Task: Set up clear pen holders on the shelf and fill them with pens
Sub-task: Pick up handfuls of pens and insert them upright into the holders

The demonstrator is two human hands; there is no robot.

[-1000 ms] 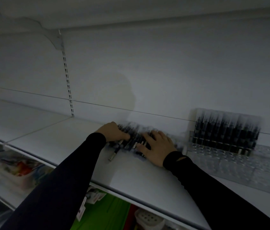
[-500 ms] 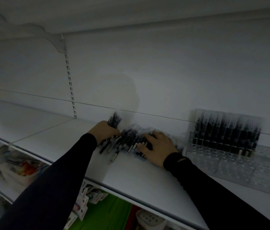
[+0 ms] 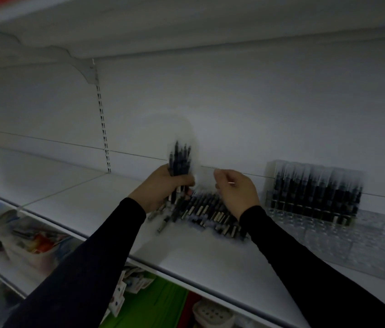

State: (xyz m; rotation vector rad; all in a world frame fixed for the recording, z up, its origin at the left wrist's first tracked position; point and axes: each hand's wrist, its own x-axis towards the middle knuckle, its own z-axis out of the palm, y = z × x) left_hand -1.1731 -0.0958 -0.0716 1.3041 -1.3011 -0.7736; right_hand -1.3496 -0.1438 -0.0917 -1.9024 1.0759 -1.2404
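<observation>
Left hand gripping an upright bunch of pens above the pen pile on the shelf, right hand loosely curled, empty, just right of the bunch, filled pen holder further right

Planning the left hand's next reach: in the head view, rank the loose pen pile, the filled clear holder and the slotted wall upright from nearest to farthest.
1. Loose pile of black pens, just right of the left hand.
2. Slotted white metal wall upright, back-left.
3. Filled clear plastic pen holder, far right.

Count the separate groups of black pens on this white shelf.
3: an upright bunch of black pens gripped in the left hand; a loose pile lying on the white shelf; a row standing in the clear plastic holder. Blur may hide strays.
</observation>
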